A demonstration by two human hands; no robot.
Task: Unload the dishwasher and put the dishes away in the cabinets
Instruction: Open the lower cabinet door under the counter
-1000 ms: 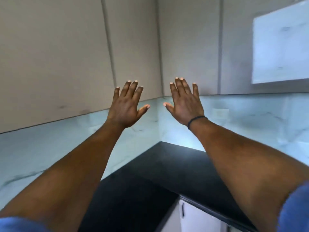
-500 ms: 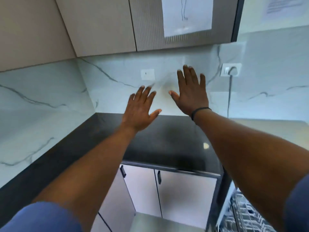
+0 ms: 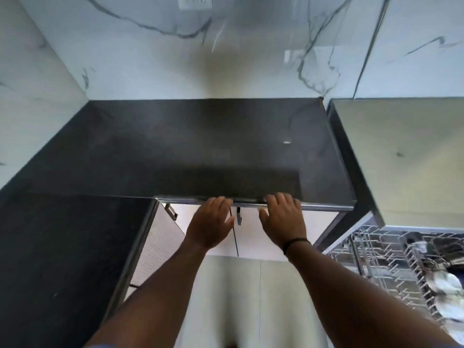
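My left hand and my right hand are held out side by side, palms down, fingers apart, over the front edge of the black countertop. Neither holds anything. At the lower right the dishwasher rack, a grey wire basket, stands pulled out. White dishes sit at its right end, blurred and partly cut off by the frame edge. Below the counter edge are white lower cabinet doors with dark handles.
The black countertop wraps into an L on the left. A marble backsplash rises behind it, with a socket at the top. A pale appliance top stands to the right, above the dishwasher. Pale floor lies between my arms.
The view swung down from the upper cabinets to the counter and the open dishwasher. Both hands dropped from raised in front of the wall to the counter's front edge.
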